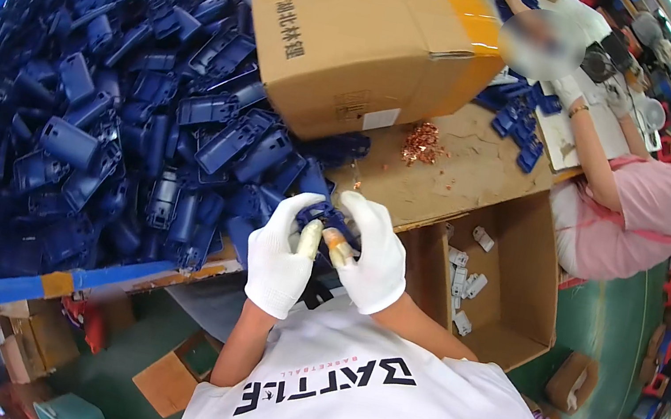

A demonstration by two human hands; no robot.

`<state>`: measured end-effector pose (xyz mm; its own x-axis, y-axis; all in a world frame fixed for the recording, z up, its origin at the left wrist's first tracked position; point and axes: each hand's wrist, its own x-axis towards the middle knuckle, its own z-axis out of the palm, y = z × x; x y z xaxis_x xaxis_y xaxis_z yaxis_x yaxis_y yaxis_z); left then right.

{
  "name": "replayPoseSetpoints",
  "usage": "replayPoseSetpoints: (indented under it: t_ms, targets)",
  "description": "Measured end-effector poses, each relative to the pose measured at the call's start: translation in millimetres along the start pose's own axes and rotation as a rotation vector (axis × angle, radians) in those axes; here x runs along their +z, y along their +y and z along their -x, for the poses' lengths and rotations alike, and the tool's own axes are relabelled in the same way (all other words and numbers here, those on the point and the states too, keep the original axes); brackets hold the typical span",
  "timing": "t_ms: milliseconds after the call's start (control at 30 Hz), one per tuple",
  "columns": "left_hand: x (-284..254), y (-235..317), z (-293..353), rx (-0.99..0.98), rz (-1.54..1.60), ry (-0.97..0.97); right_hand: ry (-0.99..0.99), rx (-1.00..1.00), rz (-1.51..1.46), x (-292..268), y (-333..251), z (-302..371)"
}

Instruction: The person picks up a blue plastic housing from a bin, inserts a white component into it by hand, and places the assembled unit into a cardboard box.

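Observation:
My left hand (282, 261), in a white glove, is closed with thumb and fingers on a dark blue plastic shell (318, 214). From the other side my right hand (378, 258), also gloved, grips the same shell; an orange wrap shows at its thumb. Much of the shell is hidden behind my fingers. Just left of my hands lies a large heap of similar dark blue plastic shells (151, 110). A small pile of copper-coloured metal pieces (423, 146) sits on the brown worktop (473, 166) beyond my right hand.
A big closed carton (345, 27) stands on the worktop ahead. Below right, an open carton (515, 309) holds several small white parts (470, 285). A blue crate rim (112, 278) borders the heap. On the right, a person in pink (635, 213) works with gloved hands.

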<state>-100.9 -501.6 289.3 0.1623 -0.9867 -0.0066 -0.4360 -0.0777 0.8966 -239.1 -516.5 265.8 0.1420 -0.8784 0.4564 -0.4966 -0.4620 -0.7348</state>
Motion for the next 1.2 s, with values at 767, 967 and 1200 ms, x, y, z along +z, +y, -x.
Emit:
replayPoseSetpoints:
  t_ms: [767, 967, 1200]
  targets:
    - [-25, -32, 31, -0.247, 0.656, 0.019, -0.458, -0.294, 0.182, 25, -3, -4]
    - [-34, -25, 30, -0.249, 0.689, 0.021, -0.389, -0.343, 0.139, 27, -15, -11]
    - [-34, -34, 37, -0.231, 0.675, 0.103, -0.422, -0.277, 0.084, 32, -19, -10]
